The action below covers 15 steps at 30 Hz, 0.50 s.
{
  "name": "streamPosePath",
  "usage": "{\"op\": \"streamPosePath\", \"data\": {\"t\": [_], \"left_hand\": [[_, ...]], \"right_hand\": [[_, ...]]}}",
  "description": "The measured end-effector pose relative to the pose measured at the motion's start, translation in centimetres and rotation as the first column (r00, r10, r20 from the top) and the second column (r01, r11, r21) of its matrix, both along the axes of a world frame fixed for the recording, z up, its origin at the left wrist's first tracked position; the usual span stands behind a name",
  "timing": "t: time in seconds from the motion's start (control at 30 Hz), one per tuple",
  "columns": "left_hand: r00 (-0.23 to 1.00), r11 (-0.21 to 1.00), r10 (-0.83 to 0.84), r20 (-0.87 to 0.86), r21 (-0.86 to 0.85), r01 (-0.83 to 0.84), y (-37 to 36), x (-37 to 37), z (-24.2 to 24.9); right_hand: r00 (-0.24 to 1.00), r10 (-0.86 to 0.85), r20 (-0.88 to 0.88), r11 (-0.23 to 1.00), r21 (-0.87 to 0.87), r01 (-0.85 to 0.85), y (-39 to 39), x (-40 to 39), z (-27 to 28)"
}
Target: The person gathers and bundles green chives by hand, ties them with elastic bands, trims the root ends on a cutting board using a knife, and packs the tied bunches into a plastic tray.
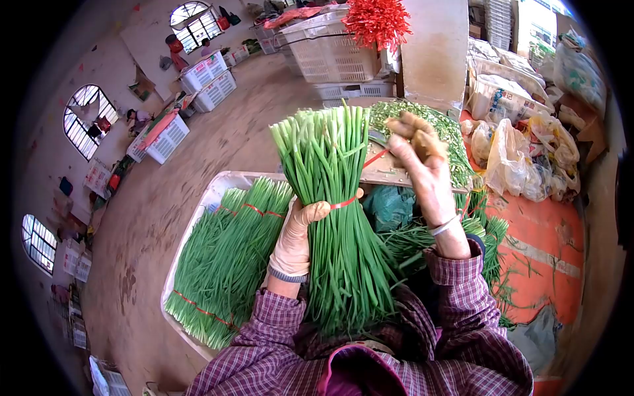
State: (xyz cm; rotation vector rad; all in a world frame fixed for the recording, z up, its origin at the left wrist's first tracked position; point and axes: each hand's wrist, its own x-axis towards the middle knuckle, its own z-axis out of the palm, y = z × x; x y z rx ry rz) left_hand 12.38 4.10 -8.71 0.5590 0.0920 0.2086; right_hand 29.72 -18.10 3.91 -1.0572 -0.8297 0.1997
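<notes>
A thick bunch of chives (pixel 353 270) stands upright before me, its pale cut ends on top and its green leaves hanging down. My left hand (pixel 292 243), in a tan glove, is wrapped around its middle, where a red band (pixel 342 203) circles the stalks. My right hand (pixel 429 175) is raised right of the bunch, its covered fingers curled and blurred. A taut red tie (pixel 376 158) runs from the bunch's edge to its thumb. At left, a white crate (pixel 173 274) holds more chives (pixel 228 264) tied with red bands.
Chopped green bits lie on a board (pixel 389 177) behind the bunch. Loose chives (pixel 492 241) and a teal plastic bag (pixel 389 208) are at right, beside an orange surface (pixel 551 231). Plastic bags (pixel 528 155) pile up beyond. White crates (pixel 170 137) stand along the floor.
</notes>
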Motion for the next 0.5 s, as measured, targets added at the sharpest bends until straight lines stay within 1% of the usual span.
{"op": "streamPosePath", "data": {"t": [0.03, 0.07, 0.1, 0.13, 0.17, 0.2, 0.23, 0.27, 0.3, 0.37, 0.4, 0.43, 0.5], "left_hand": [[0.997, 0.999, -0.036, 0.061, 0.042, 0.033, -3.1, -0.7, 2.7], [0.995, 0.994, -0.052, 0.087, 0.102, 0.043, -5.7, -1.3, 5.5], [0.994, 0.987, -0.057, 0.088, 0.154, 0.043, -6.4, -1.5, 7.1], [0.997, 0.976, -0.041, 0.071, 0.218, 0.025, -7.1, -2.0, 9.0], [0.999, 0.954, 0.01, 0.049, 0.299, -0.024, -7.5, -2.2, 10.5], [0.999, 0.934, 0.026, -0.047, 0.357, -0.007, -7.5, -2.8, 11.7], [0.994, 0.939, 0.015, -0.11, 0.343, 0.024, -7.2, -3.3, 12.3], [0.989, 0.924, 0.015, -0.148, 0.381, 0.043, -7.0, -3.8, 13.2], [0.982, 0.907, 0.018, -0.189, 0.417, 0.064, -6.7, -4.2, 14.1], [0.97, 0.907, 0.015, -0.242, 0.412, 0.089, -6.1, -5.1, 14.8], [0.958, 0.906, 0.006, -0.285, 0.406, 0.115, -5.9, -5.6, 15.0], [0.955, 0.909, 0.013, -0.297, 0.402, 0.113, -6.0, -6.2, 15.0], [0.949, 0.895, -0.034, -0.313, 0.412, 0.169, -6.4, -7.3, 14.6]], "right_hand": [[0.999, -0.038, -0.026, 0.991, 0.125, 0.041, -0.3, 0.0, 0.5], [0.998, -0.056, 0.02, 0.99, 0.132, 0.053, -0.8, 0.2, 0.8], [0.989, -0.135, 0.067, 0.985, 0.118, 0.126, -1.2, -0.4, 1.7], [0.961, -0.184, 0.206, 0.981, 0.097, 0.167, -1.5, -0.7, 2.3], [0.912, -0.227, 0.341, 0.974, 0.085, 0.21, -1.7, -0.9, 2.8], [0.841, -0.253, 0.478, 0.967, 0.115, 0.225, -1.7, -1.1, 3.0], [0.75, -0.276, 0.601, 0.961, 0.148, 0.235, -1.5, -1.4, 3.1], [0.647, -0.279, 0.71, 0.958, 0.156, 0.242, -1.6, -1.7, 3.5], [0.621, -0.277, 0.733, 0.956, 0.143, 0.258, -1.4, -2.4, 3.6], [0.584, -0.208, 0.784, 0.964, 0.061, 0.261, -1.1, -2.8, 3.0], [0.553, -0.191, 0.811, 0.966, 0.054, 0.254, -0.8, -2.7, 2.4], [0.564, -0.184, 0.805, 0.968, 0.048, 0.247, -0.6, -2.8, 2.0], [0.365, -0.211, 0.907, 0.964, 0.132, 0.23, -0.5, -3.0, 1.0]]}}
